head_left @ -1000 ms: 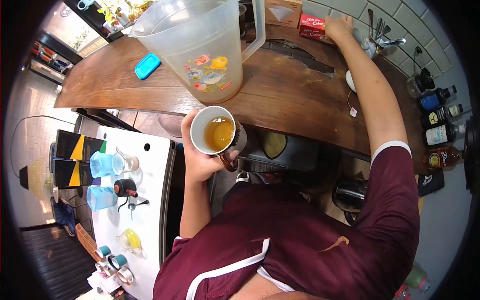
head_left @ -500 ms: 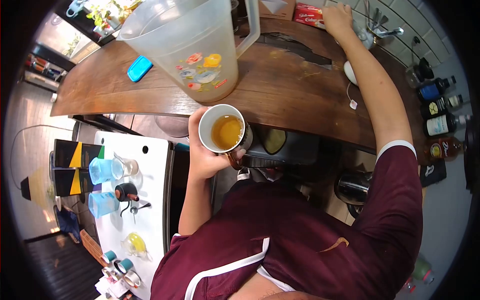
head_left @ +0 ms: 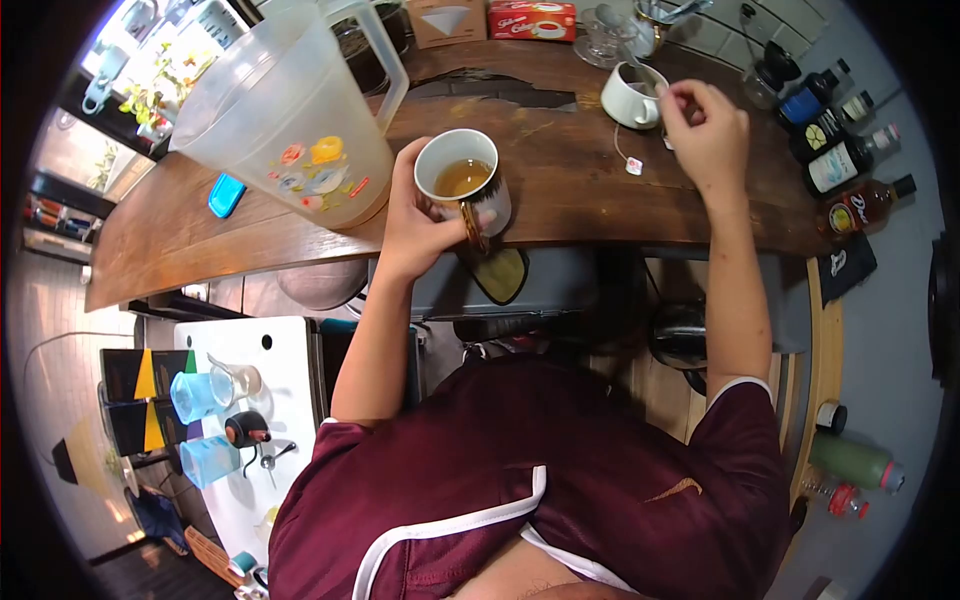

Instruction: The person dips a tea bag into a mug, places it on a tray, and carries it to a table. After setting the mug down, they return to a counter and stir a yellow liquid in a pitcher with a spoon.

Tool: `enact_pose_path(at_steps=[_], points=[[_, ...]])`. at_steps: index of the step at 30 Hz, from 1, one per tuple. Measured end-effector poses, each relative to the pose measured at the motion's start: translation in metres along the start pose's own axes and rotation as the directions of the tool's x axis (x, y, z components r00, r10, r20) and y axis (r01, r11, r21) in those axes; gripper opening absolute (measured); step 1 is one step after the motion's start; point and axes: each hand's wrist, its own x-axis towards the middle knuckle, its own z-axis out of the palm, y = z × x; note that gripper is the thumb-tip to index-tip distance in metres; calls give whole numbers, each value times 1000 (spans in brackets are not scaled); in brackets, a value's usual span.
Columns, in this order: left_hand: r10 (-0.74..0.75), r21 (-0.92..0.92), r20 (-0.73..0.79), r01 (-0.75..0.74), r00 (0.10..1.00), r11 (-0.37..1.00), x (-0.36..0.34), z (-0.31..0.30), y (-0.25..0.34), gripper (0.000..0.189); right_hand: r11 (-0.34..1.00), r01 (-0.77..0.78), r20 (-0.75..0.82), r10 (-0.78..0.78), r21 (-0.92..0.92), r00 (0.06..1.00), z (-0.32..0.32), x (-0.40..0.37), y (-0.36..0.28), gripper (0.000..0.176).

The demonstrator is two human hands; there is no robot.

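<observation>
My left hand [head_left: 418, 222] is wrapped round a white mug [head_left: 505, 208] with a brown-gold handle and a dark pattern. Amber liquid [head_left: 462, 180] lies inside it, and the mug is near the counter's front edge. At the right, my right hand [head_left: 708, 140] has its fingers pinched together at the rim of a white cup [head_left: 630, 108]. What they hold, if anything, is too small to make out. A tea bag tag [head_left: 634, 166] hangs by its string from this cup onto the wood, and a second tag shows partly beside the hand.
A clear plastic pitcher [head_left: 300, 130] with printed flowers stands left of the mug, near a blue lid [head_left: 227, 195]. Behind are a red box [head_left: 532, 20], a glass dripper [head_left: 603, 38] and a spoon holder [head_left: 648, 35]. Several bottles [head_left: 838, 165] line the right. The wooden counter [head_left: 560, 215] has a damaged patch.
My right hand has come back from beside the red box to the white cup, its fingers now pinched. My left hand has brought the mug over the counter. The view has shifted.
</observation>
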Motion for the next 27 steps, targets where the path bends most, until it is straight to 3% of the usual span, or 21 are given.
enact_pose_path(at_steps=[1, 3, 5, 6, 9, 13, 17, 19, 23, 25, 26, 27], points=[[-30, -21, 14, 30, 999, 999, 8, 4, -2, 87, 989, -113, 41, 110, 96, 993, 4, -11, 7, 21], [3, -24, 63, -2, 998, 1000, 22, 11, -10, 85, 968, -247, 245, 230, 39, 942, 12, -35, 17, 28], [-37, -46, 72, 41, 997, 998, 30, 20, -13, 84, 984, -168, 322, 176, -52, 930, 24, -55, 28, 35], [-48, -27, 82, 51, 996, 998, 33, 24, -14, 83, 968, -242, 434, 246, -66, 867, 26, -58, 30, 41], [-39, -40, 80, 42, 996, 998, 36, 31, -23, 82, 978, -190, 366, 206, -81, 907, 39, -72, 39, 42], [-37, -32, 84, 40, 996, 999, 37, 33, -29, 83, 951, -306, 472, 283, -28, 835, 34, -71, 37, 38], [-38, -13, 96, 39, 995, 999, 41, 32, -28, 84, 932, -362, 447, 319, 11, 836, 28, -71, 42, 37], [-56, -8, 105, 57, 993, 998, 41, 33, -26, 85, 968, -249, 428, 240, -35, 871, 33, -72, 48, 36], [-54, -18, 109, 56, 993, 998, 44, 32, -30, 86, 973, -167, 391, 216, -157, 894, 32, -76, 39, 35], [-41, -23, 105, 44, 994, 999, 43, 31, -28, 85, 983, -101, 390, 155, -156, 908, 37, -76, 39, 25], [-46, -34, 125, 51, 991, 998, 43, 30, -26, 84, 983, -99, 390, 153, -154, 908, 37, -75, 39, 25], [-51, -43, 145, 57, 988, 997, 43, 29, -23, 83, 972, -224, 464, 231, -72, 855, 32, -69, 36, 23]])
